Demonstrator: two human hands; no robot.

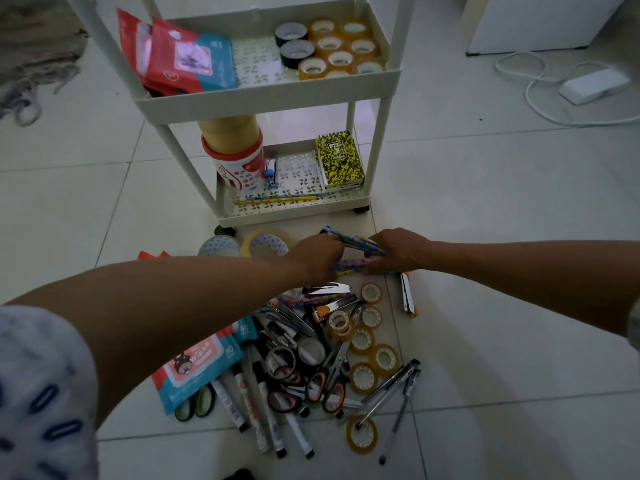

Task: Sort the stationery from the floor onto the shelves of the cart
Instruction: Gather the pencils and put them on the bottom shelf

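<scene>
Patterned pencils (353, 244) bunched between both hands, just above the floor (485, 202) in front of the cart (266, 95); left hand (320, 256) with fingers clenched round one end of the bunch, right hand (398, 252) with fingers grasping the other end. A few more pencils (346, 266) lying directly beneath the fingers, touching the floor. Just left of the fingers, two large tape rolls (266, 244) flat on the tiles. Below the fingers, toward the wearer, a heap of staplers (332, 299), scissors (329, 382), markers (263, 410) and small clear tape rolls (370, 337), with a wipes pack (194, 368) at its left edge and pens (394, 393) at its right. Beyond the fingers, on the cart's bottom shelf (294, 211): two pencils, a yellow speckled notebook (339, 159), a small blue stapler (271, 174) and a red-and-white tub (239, 168). Higher up, on the middle shelf (256, 69), wipes packs (176, 57) at left, black and amber tape rolls (332, 46) at right
</scene>
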